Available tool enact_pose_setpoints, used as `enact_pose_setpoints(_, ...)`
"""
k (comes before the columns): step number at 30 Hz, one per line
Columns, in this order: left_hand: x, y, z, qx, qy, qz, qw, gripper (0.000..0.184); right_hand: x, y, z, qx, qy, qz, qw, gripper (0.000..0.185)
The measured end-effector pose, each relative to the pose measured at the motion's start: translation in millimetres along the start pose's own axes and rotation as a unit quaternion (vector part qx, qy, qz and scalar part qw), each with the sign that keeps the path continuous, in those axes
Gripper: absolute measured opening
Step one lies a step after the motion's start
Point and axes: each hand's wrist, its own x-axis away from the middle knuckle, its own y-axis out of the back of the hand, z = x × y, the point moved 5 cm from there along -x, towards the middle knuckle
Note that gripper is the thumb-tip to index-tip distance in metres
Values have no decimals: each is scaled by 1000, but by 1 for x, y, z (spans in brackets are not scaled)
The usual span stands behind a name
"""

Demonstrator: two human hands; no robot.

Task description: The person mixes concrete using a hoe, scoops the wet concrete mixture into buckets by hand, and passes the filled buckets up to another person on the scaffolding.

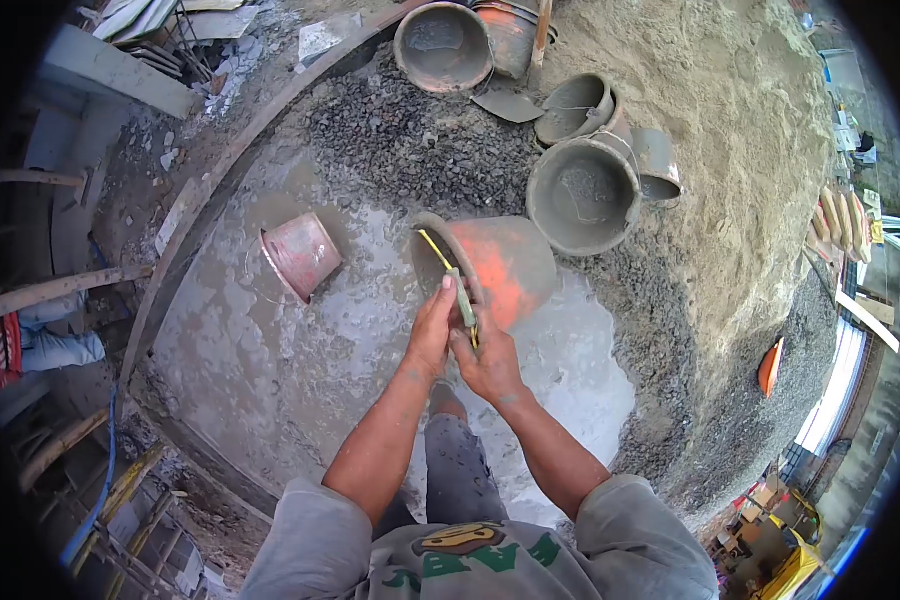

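My left hand [433,325] is closed, its thumb lying along a thin yellow strip with a grey-green sleeve [462,297], which looks like a bucket handle. My right hand [490,358] is closed around the lower part of the same piece. Just beyond both hands, an orange-and-grey bucket [515,265] lies on its side in the wet grey mix, its mouth turned to the left. The strip's upper end crosses the bucket's mouth; where it joins the rim is hard to make out. A smaller pinkish bucket [305,256] lies tipped over to the left.
Wet cement mix [270,370] surrounds my feet, bounded by a curved edge [195,195] on the left. Dark gravel [410,140] and a sand heap [740,130] rise beyond. Several mortar-coated buckets [584,197] stand there, near a shovel blade [508,106]. An orange bowl-like object [770,368] lies right.
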Motion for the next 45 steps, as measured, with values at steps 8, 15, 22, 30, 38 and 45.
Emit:
enact_pose_setpoints(8,58,158,76,-226,55,-213,949,32,70,-145,-149,-74,-48,284,955,38)
enact_pose_setpoints(15,140,285,72,-223,-83,-294,926,31,66,-200,-238,-28,-283,35,958,54)
enact_pose_setpoints(22,249,441,99,-125,-228,-398,880,30,69,-338,-140,359,-21,241,901,65)
enact_pose_setpoints(30,164,550,174,429,-291,-355,778,43,76,-546,-9,457,370,153,795,81)
enact_pose_setpoints(38,226,571,288,476,-270,-280,789,43,138,-598,-126,491,281,280,776,94)
enact_pose_setpoints(45,399,577,309,296,-125,-447,835,32,265,-582,-215,331,137,350,866,85)
